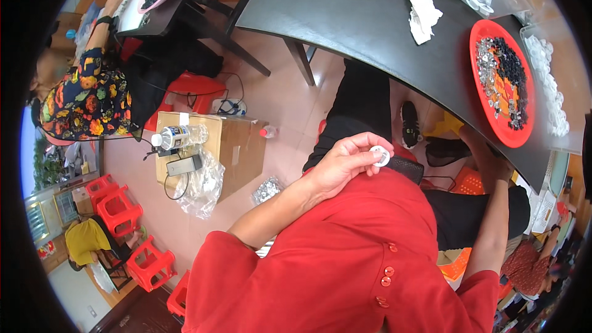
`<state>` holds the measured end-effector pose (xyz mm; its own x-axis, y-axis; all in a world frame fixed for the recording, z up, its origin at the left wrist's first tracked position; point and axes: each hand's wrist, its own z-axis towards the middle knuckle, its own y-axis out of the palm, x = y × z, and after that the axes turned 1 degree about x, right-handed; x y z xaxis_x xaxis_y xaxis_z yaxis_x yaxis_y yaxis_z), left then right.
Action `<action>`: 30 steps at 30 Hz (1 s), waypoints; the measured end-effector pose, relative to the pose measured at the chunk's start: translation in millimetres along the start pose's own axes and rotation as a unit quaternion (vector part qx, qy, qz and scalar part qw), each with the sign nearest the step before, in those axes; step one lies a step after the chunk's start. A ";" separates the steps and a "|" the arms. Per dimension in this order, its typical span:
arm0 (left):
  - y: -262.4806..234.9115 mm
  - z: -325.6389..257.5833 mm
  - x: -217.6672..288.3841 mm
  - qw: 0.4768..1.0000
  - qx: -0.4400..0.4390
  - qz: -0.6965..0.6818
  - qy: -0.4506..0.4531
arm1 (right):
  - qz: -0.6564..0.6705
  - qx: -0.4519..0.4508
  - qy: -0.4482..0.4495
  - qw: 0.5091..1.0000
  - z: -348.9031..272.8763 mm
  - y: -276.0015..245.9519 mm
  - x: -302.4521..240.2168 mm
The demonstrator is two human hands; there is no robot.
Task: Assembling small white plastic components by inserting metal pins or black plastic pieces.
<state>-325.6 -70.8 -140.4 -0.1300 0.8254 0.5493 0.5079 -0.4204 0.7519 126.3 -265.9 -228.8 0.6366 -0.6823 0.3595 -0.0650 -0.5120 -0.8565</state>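
Head view: a person in a red shirt point(345, 259) pinches one small white ring point(380, 156) between the fingertips of the left hand point(345, 163), held above the lap. The right hand point(502, 169) reaches under the dark table point(370, 31); its grip cannot be told. On the table sit one red tray point(487, 31) of small parts and one white cloth point(423, 15). One plastic bottle point(180, 137) lies on one cardboard box point(237, 142).
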 end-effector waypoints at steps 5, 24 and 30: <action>-2.5 3.3 -1.1 0.999 -0.014 0.043 0.011 | 0.072 0.008 -0.081 0.994 -20.7 -14.0 -33.8; 19.4 18.7 -10.1 0.994 0.051 0.008 -0.093 | 0.068 -0.058 0.032 0.995 28.9 89.0 12.4; 23.5 23.6 -17.7 0.993 0.049 0.023 -0.104 | 0.028 -0.035 0.069 0.997 3.0 135.8 41.5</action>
<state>-291.3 -86.4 -141.1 0.0700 0.8702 0.4876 0.5908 -0.4300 0.6827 146.2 -362.2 -331.3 0.5193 -0.7732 0.3640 -0.1545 -0.5038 -0.8499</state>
